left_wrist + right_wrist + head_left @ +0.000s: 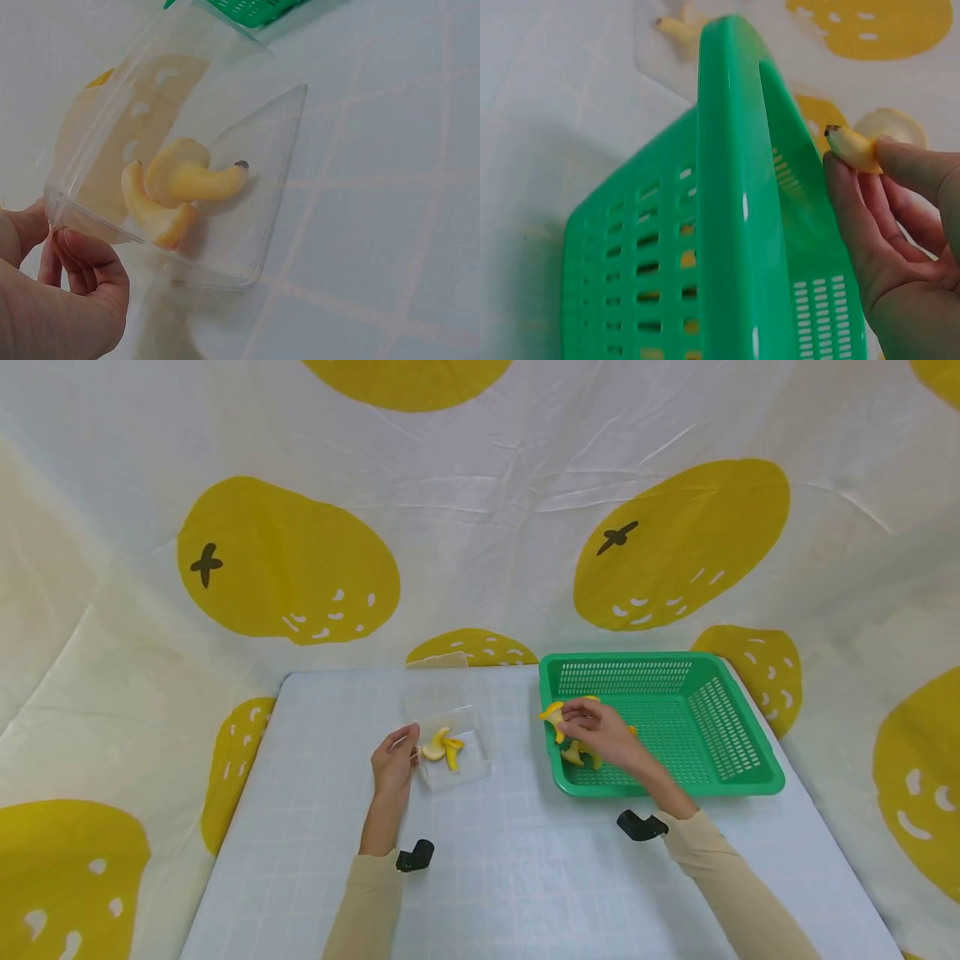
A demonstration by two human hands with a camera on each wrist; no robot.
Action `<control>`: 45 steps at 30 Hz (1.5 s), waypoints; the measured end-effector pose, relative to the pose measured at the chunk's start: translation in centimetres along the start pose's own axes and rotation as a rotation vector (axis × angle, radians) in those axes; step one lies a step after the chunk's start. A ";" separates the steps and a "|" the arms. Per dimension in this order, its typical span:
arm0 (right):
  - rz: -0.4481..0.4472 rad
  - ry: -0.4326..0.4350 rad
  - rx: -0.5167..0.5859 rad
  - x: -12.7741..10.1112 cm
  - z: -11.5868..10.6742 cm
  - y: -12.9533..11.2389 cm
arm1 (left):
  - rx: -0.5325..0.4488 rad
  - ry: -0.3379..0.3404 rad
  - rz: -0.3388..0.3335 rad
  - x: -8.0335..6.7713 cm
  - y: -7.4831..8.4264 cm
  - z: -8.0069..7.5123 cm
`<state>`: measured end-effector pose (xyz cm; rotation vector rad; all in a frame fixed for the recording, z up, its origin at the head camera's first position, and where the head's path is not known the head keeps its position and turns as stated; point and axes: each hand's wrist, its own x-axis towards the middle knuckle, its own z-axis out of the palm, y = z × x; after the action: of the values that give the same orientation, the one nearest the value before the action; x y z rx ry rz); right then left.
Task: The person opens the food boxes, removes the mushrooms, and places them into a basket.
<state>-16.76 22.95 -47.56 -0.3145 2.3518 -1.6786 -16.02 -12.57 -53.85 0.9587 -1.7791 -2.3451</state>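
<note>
Leftmost, the person's left hand (pixel 393 762) steadies a clear plastic box (pixel 450 747), fingers curled on its edge; one banana peel (pixel 176 191) already lies inside. Rightward, the right hand (pixel 600 735) pinches another yellow peel (pixel 553 714) just above the green basket (pixel 738 772), where more peels lie. Seemingly mid-transfer; next, that peel would need carrying left into the box.
</note>
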 end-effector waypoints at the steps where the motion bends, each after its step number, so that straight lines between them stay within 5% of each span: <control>1: 0.008 0.009 0.006 -0.2 -0.3 0.2 | -0.001 -0.004 0.003 0.0 0.0 0.0; 12: 0.032 0.058 -0.025 -2.0 -3.4 2.1 | -0.007 0.000 0.010 0.1 0.0 -0.1; 24: 0.028 0.105 -0.228 -3.6 -5.5 3.8 | 0.000 -0.003 0.010 -0.2 0.0 0.0; 34: 0.085 0.101 -0.430 -3.0 -5.9 6.0 | -0.053 -0.049 0.037 -0.1 -0.1 -0.3; 45: 0.200 0.100 -0.459 -3.2 -5.8 4.6 | -0.037 -0.033 0.031 -0.1 -0.1 -0.3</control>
<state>-15.72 30.61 -49.92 -0.0674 2.7223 -1.0792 -15.79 -12.72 -53.91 0.8859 -1.7419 -2.3799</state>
